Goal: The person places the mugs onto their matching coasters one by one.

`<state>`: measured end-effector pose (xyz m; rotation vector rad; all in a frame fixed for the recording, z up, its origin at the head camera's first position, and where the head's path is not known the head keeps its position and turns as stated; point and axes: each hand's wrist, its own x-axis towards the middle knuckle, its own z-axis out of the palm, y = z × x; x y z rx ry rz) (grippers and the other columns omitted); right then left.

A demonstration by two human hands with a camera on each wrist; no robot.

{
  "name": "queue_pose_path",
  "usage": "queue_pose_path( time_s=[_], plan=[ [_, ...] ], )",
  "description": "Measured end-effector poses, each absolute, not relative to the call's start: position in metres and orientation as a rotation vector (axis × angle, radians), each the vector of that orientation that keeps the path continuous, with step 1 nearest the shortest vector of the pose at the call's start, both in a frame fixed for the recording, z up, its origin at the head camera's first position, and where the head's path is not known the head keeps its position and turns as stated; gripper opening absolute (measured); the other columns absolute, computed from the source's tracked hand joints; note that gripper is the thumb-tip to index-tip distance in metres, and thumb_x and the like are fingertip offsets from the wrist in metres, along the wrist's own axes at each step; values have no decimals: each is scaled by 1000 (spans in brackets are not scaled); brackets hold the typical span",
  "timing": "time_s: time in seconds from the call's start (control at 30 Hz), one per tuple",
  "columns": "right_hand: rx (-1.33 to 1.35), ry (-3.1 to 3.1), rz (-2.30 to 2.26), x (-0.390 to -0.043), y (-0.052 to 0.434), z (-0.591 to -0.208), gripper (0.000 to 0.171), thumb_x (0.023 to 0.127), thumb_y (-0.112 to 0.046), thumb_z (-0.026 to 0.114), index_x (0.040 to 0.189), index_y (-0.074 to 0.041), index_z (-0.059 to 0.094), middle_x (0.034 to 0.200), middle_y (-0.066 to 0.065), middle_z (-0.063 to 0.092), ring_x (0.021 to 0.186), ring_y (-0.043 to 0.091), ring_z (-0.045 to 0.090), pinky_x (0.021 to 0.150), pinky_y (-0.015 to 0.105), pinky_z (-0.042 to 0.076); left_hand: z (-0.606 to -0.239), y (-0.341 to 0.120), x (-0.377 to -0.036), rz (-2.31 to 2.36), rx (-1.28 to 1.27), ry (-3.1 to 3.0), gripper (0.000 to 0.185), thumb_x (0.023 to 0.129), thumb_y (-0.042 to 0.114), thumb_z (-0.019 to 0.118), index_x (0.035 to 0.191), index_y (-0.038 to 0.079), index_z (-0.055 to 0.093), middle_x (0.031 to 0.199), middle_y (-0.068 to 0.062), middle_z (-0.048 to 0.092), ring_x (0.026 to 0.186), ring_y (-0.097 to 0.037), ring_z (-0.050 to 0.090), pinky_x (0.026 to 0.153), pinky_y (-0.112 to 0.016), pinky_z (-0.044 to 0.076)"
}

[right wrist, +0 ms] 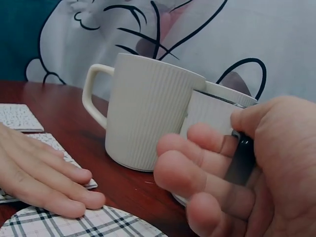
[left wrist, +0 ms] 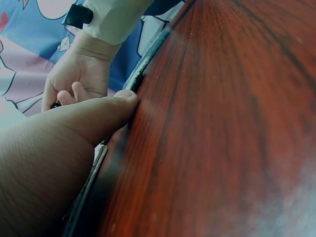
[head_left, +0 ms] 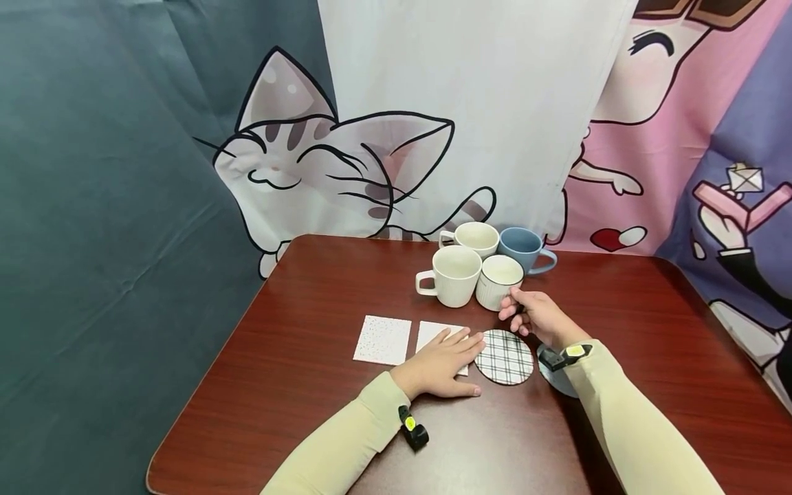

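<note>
My right hand (head_left: 540, 317) grips the black handle (right wrist: 243, 160) of a small white ribbed mug (head_left: 493, 292) with a dark rim, thumb on top and fingers curled around. That mug stands close to a larger cream ribbed mug (head_left: 456, 280). My left hand (head_left: 442, 364) lies flat with fingers spread over a white square coaster (head_left: 431, 333), hiding much of it. Its fingertips reach the edge of a round plaid coaster (head_left: 509, 361). In the left wrist view, the left thumb (left wrist: 106, 116) rests near the tabletop.
Behind stand another cream mug (head_left: 476, 237) and a blue mug (head_left: 522, 246), grouped tightly. A speckled square coaster (head_left: 382, 340) lies to the left. A grey-blue round coaster (head_left: 559, 382) is partly under the right wrist. A printed cloth (head_left: 396, 82) hangs behind the wooden table (head_left: 297, 330).
</note>
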<state>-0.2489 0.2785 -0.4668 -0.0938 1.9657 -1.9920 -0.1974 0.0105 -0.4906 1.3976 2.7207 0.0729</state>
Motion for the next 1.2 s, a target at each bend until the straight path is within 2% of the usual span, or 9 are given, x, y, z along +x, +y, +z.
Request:
queue_pose_path(
  time_s=[0.27, 1.2],
  plan=[
    [-100, 1886, -2093, -241, 274, -467, 44, 110, -40, 41, 96, -7, 66, 79, -1, 72, 56, 9, 66, 52, 22, 54, -488, 10, -197, 83, 1398, 2718, 88, 96, 69, 48, 163, 18, 22, 168, 4, 18, 155, -20, 13, 125, -43, 11],
    [-302, 1902, -2154, -159, 269, -454, 44, 112, -27, 34, 97, 4, 63, 79, 2, 72, 57, 13, 69, 46, 22, 52, -490, 9, -197, 89, 1420, 2732, 79, 101, 63, 44, 162, 18, 24, 168, 3, 22, 155, -21, 15, 125, -44, 14]
  ],
)
